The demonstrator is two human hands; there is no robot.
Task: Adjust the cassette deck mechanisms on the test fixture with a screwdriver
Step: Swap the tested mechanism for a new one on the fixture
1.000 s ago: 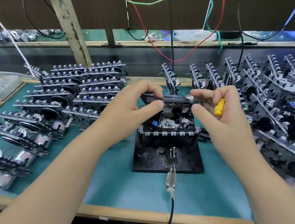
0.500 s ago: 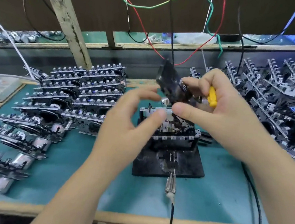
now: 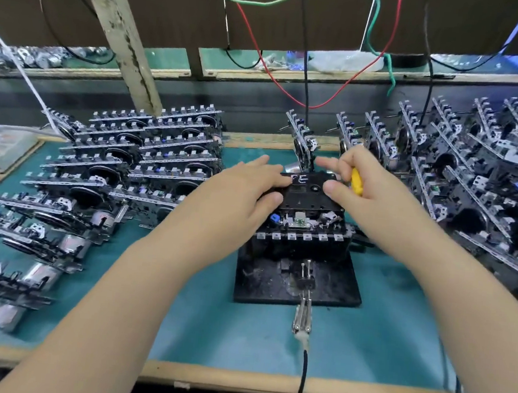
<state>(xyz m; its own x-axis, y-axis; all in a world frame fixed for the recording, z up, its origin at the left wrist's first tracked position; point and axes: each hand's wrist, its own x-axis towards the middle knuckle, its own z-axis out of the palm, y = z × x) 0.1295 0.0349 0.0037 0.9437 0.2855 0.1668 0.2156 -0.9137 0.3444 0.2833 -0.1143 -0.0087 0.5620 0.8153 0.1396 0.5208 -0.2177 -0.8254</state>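
A black test fixture (image 3: 300, 281) stands on the green mat in the middle. A cassette deck mechanism (image 3: 302, 228) sits on it, with a black cassette (image 3: 310, 191) bearing white marks lying flat on top. My left hand (image 3: 245, 192) rests on the cassette's left side with its fingers stretched out. My right hand (image 3: 361, 189) grips a yellow-handled screwdriver (image 3: 356, 181) in its curled fingers, while its thumb and forefinger touch the cassette's right edge. The screwdriver's tip is hidden.
Stacks of cassette deck mechanisms (image 3: 122, 165) fill the left of the mat, and more (image 3: 473, 171) lean in rows at the right. A metal clip on a black cable (image 3: 302, 319) lies in front of the fixture. Coloured wires (image 3: 268, 2) hang above the back shelf.
The cassette was held tilted up in my right hand; it now lies flat on the mechanism. Both hands have come down onto it, the left fingers spreading over its left side.
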